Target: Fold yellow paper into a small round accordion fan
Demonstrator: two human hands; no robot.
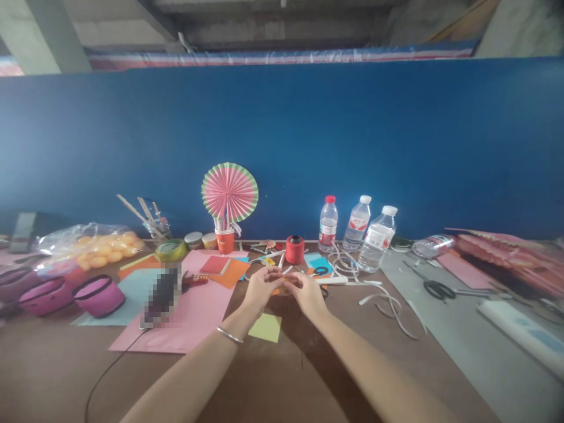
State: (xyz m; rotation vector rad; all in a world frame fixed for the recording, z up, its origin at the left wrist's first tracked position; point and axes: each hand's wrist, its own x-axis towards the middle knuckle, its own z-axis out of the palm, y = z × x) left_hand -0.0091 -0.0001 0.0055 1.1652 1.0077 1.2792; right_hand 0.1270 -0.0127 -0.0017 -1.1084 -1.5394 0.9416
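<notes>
orange paper point(286, 281), between both hands point(263, 286) point(309, 294)

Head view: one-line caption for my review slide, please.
Left hand and right hand pinch a small orange piece in front of a red spool.

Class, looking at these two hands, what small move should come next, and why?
Probably give the small orange piece a gentle, even squeeze: the left hand and right hand meet there and seem to pinch it from either side, while the yellow sheet lies flat on the table, apart from both.
</notes>
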